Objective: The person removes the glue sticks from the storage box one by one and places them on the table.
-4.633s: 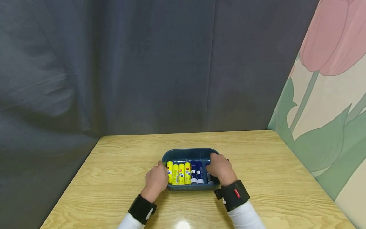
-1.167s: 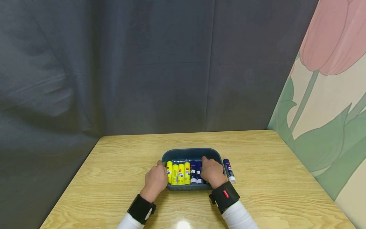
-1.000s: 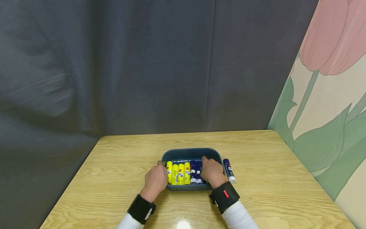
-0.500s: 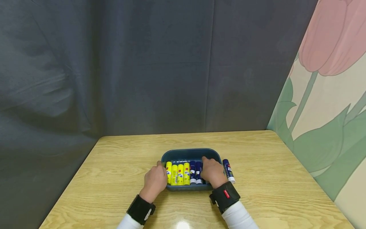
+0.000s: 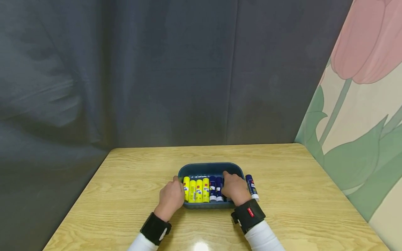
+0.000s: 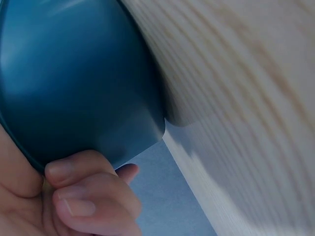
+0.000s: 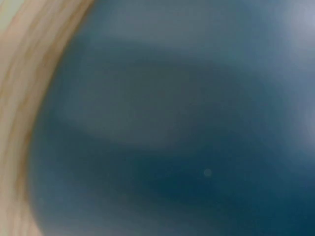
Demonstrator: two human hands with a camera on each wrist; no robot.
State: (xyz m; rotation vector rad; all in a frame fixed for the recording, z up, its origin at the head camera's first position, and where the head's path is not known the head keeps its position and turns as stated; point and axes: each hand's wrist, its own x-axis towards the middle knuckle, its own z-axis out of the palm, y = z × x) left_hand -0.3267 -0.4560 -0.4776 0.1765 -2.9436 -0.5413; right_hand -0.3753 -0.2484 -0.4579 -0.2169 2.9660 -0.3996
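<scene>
- Tabletop (image 5: 132,174): wooden, carries a blue tray (image 5: 207,168) near its front middle; keep the tray flat on it while lifting anything out.
- Tray: the left wrist view shows its outer wall (image 6: 74,83) close up. Brace it firmly so it doesn't slide.
- Left hand (image 5: 171,197): at the tray's left end, fingers curled around the rim, gripping it. Good anchor.
- Right hand (image 5: 233,188): inside the tray's right part, over the dark sticks, fingers bent down. Cannot tell if it is clamped on one or only touching.
- Yellow glue sticks (image 5: 196,190): four side by side in the tray's left half. Don't knock them out of line.
- Dark blue glue sticks (image 5: 215,188): two visible right of the yellow ones. Best lifted straight up, one at a time, I judge.
- Loose blue glue stick (image 5: 252,187): lies on the tabletop just beside the tray's right wall.
- Hidden: anything under the right hand. Right wrist view is blurred blue, with only the tray (image 7: 187,128) and a strip of wood readable. Labels too small to read.
</scene>
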